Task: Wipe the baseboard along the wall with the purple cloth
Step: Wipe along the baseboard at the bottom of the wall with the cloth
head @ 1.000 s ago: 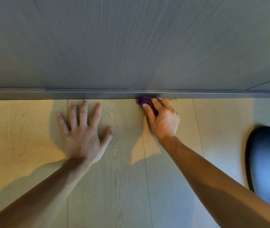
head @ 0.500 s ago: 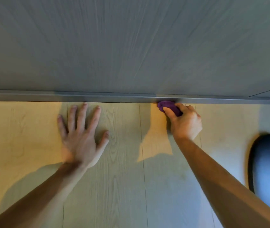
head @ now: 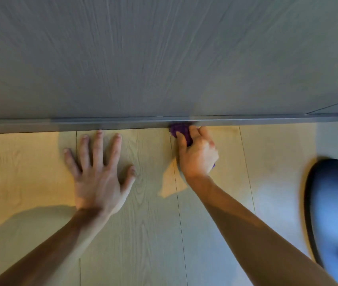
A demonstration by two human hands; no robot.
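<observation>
Currently: cloth pinched against baseboard

Right hand (head: 198, 155) fingers curled tight around purple cloth (head: 181, 132), wad pressed on grey baseboard (head: 102, 125) at the floor joint. Left hand (head: 98, 172) splayed flat on wood floor (head: 143, 234), fingertips just short of the baseboard. Baseboard runs bare both ways; blurred blue rounded object (head: 335, 213) far right.

Warm yellow light falls on the pale wood-plank floor (head: 30, 162), where my arms cast soft grey shadows. The grey wood-grain wall (head: 164, 58) sits dim and motion-smeared. The dark rounded object (head: 335, 207) at right is blurred.
</observation>
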